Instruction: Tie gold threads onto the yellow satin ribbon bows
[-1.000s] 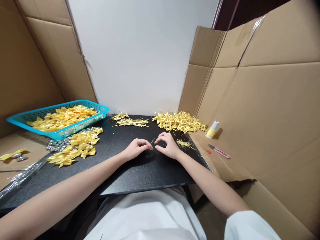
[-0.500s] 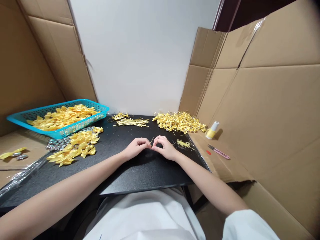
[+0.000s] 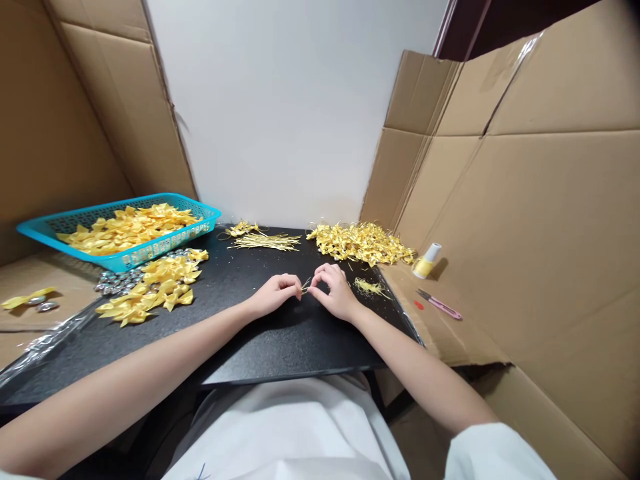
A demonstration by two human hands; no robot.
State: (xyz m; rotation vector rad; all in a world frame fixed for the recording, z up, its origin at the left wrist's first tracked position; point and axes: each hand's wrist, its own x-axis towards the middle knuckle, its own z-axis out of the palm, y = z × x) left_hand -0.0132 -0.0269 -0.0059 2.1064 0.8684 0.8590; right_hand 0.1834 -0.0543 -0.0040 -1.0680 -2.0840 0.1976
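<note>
My left hand (image 3: 278,294) is closed in a pinch over the middle of the black table (image 3: 240,360). Between its fingertips is a thin gold cord (image 3: 305,287), its ends sticking out to the right. My right hand (image 3: 334,291) pinches the same cord with thumb and forefinger, a small gap from the left. Behind the hands lies a bundle of straight gold cords (image 3: 267,241). A heap of small yellow bows with gold cord loops (image 3: 360,243) sits at the back right. Thread scraps (image 3: 370,287) lie just right of my right hand.
To the left stands a blue basket (image 3: 125,259) of yellow ribbon bows. Loose bows (image 3: 167,283) and silvery button-like pieces (image 3: 117,281) lie before it. At right are a yellow thread spool (image 3: 427,261) and pink thread snips (image 3: 440,304). Cardboard walls (image 3: 550,213) flank the table.
My right hand has drawn slightly away from the left, and its fingers have shifted on the cord. More cord shows between the hands. The view has moved a little.
</note>
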